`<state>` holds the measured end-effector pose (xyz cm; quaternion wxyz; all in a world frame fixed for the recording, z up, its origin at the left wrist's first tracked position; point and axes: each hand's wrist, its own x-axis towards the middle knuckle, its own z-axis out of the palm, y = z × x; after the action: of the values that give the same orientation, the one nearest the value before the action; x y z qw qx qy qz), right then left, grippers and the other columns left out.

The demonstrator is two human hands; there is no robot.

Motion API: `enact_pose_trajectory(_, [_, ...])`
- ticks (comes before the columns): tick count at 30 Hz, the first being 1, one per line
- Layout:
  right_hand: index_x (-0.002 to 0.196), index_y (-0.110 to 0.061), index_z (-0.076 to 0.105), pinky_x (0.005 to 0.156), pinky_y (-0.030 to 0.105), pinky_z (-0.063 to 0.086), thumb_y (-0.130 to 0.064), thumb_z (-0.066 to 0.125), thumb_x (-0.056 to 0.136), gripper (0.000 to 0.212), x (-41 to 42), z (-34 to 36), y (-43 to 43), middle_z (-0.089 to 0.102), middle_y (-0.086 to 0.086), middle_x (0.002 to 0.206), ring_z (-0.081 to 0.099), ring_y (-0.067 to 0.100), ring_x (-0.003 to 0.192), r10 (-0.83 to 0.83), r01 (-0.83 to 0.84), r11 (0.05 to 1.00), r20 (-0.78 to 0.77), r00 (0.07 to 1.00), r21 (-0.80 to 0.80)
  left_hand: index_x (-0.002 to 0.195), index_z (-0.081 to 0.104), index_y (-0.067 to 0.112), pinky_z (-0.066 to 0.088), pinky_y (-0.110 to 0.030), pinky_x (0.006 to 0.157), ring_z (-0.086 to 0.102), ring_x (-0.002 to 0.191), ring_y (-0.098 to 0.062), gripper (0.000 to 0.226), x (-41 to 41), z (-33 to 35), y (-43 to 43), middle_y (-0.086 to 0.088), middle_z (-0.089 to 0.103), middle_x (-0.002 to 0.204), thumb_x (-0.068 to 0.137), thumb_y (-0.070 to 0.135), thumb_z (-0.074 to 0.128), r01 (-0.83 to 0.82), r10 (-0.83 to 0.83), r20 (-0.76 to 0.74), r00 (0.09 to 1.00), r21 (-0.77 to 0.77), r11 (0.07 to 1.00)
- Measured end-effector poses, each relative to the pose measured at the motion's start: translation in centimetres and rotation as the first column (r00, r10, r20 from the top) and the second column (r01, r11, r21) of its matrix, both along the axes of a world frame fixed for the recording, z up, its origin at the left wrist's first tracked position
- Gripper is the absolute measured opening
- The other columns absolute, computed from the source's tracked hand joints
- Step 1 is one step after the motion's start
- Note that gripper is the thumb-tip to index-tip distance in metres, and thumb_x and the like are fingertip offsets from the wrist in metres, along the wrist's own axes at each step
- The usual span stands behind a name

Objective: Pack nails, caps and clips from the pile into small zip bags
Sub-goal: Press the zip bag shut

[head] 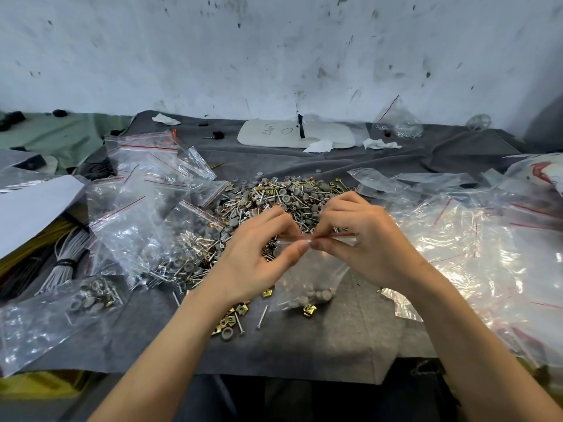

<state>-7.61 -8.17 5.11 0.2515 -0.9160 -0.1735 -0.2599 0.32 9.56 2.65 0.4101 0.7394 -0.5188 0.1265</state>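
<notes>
Nearest the table edge, a few loose brass clips and nails lie scattered on the grey cloth, probably strays from the heap. Just above them hangs the small zip bag, its bottom resting on the cloth with grey caps settled inside. The left hand and the right hand each pinch its red-lined top strip between thumb and fingertips, holding it taut and level. That grip suits pressing the seal closed, though I cannot tell whether it is shut yet. Right behind the hands sits the pile of nails, caps and clips, within easy reach. Filled bags are heaped to the left and flat empty ones to the right, seemingly done and to-do stock. Farther back a white board lies by the scuffed wall.
</notes>
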Motion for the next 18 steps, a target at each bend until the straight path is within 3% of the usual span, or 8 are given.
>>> enact_pose_trajectory(5, [0.080, -0.011, 0.073, 0.074, 0.031, 0.043, -0.027, 0.075, 0.075, 0.017, 0.1, 0.0, -0.5, 0.060, -0.008, 0.078, 0.051, 0.022, 0.087, -0.022, 0.024, 0.999, -0.074, 0.997, 0.026, 0.081, 0.065, 0.002, 0.042, -0.033, 0.061, 0.052, 0.069, -0.020, 0.034, 0.3, 0.1, -0.2, -0.006, 0.053, 0.076, 0.091, 0.031, 0.051, 0.074, -0.074, -0.058, 0.996, -0.005, 0.997])
enact_pose_trajectory(8, [0.073, -0.012, 0.069, 0.071, 0.037, 0.045, -0.024, 0.075, 0.077, 0.014, -0.1, -0.3, -0.7, 0.058, -0.008, 0.074, 0.051, 0.024, 0.082, 0.034, -0.028, 0.998, -0.109, 0.994, 0.055, 0.080, 0.063, 0.004, 0.042, -0.037, 0.062, 0.051, 0.068, -0.022, 0.035, 0.3, -0.1, -0.1, -0.009, 0.053, 0.075, 0.091, 0.033, 0.048, 0.057, -0.055, -0.067, 0.996, 0.016, 0.998])
enact_pose_trajectory(15, [0.077, -0.011, 0.072, 0.069, 0.037, 0.047, -0.034, 0.071, 0.074, 0.023, -0.1, -0.6, -1.1, 0.062, -0.002, 0.079, 0.054, 0.021, 0.081, 0.024, 0.004, 0.986, -0.164, 0.986, 0.167, 0.077, 0.061, 0.003, 0.037, -0.025, 0.061, 0.047, 0.067, -0.016, 0.037, 0.4, 0.0, 0.0, -0.008, 0.051, 0.074, 0.090, 0.035, 0.048, 0.064, -0.064, -0.085, 0.994, 0.001, 0.998])
enact_pose_trajectory(18, [0.075, -0.010, 0.072, 0.069, 0.034, 0.045, -0.024, 0.075, 0.074, 0.014, 0.1, -0.8, -1.2, 0.061, -0.001, 0.080, 0.053, 0.023, 0.081, -0.011, 0.029, 0.989, -0.126, 0.992, 0.145, 0.076, 0.060, 0.005, 0.035, -0.022, 0.062, 0.046, 0.068, -0.013, 0.037, 0.2, 0.1, 0.1, -0.005, 0.050, 0.075, 0.090, 0.037, 0.047, 0.037, -0.035, -0.088, 0.995, 0.026, 0.999])
